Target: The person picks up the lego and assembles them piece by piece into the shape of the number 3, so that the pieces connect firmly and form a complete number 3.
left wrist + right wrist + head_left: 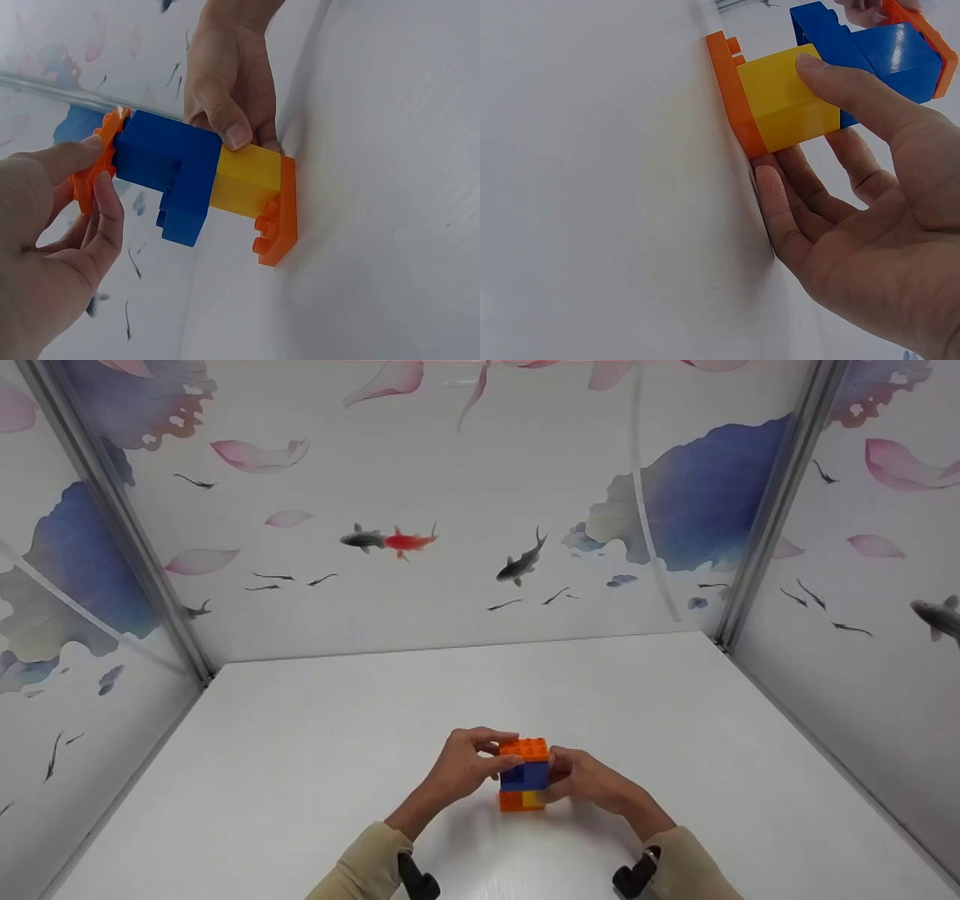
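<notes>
The white surface (315,750) carries a small block tower (524,774), standing upright near its front edge between both hands. The tower runs from an orange base plate (279,214) on the surface, through a yellow block (791,97) and blue blocks (169,169), up to an orange top plate (526,748).

The right hand (589,780) steadies the lower part — its thumb presses the yellow block's side and its fingers lie behind the base. The left hand (469,769) pinches the top plate between thumb and fingers.

To seat the top plate well, I judge it best to press straight down, squarely over the studs, while the right hand keeps the base flat — otherwise the tower may tip.
</notes>
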A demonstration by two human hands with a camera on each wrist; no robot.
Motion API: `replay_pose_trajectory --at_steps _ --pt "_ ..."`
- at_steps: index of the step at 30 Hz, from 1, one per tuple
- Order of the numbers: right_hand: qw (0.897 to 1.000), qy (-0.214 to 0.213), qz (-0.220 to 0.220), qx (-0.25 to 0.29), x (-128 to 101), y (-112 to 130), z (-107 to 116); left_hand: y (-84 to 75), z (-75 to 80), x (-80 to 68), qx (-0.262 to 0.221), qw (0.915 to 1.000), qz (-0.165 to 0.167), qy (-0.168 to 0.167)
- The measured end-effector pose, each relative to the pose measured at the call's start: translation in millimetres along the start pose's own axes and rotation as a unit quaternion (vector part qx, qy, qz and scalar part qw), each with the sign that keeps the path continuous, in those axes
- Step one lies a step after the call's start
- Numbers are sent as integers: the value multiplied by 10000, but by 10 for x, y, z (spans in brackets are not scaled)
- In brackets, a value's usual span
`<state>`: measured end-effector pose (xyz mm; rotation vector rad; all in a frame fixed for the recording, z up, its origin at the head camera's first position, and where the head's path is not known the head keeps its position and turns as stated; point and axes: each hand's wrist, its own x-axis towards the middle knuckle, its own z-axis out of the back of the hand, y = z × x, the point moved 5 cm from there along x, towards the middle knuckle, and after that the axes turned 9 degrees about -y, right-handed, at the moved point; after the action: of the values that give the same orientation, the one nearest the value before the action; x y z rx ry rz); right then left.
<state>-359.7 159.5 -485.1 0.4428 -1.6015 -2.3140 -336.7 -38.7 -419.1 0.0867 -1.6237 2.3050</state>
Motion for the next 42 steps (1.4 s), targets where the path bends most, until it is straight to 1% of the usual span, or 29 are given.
replay_pose_trajectory --at_steps 11,15,23,25,31,36,42 --pt "10000 -22 10 -18 -6 8 0 -10 21 21 170 9998 -44 25" --pt "10000 -43 -4 -88 2 0 0 -1 26 40 214 9997 23 71" --pt "9997 53 221 -73 -5 10 -16 15 24 62 4 9998 90 170" --pt "9998 49 198 -51 -4 3 -12 32 22 68 -6 9998 139 174" --pt "9999 28 145 -32 2 -10 -4 37 22 77 -56 9996 132 233" --pt "9999 14 80 -62 3 -9 -15 40 33 85 24 9994 180 279" --pt "9999 -26 63 -104 1 0 -15 6 38 101 132 9993 107 327"
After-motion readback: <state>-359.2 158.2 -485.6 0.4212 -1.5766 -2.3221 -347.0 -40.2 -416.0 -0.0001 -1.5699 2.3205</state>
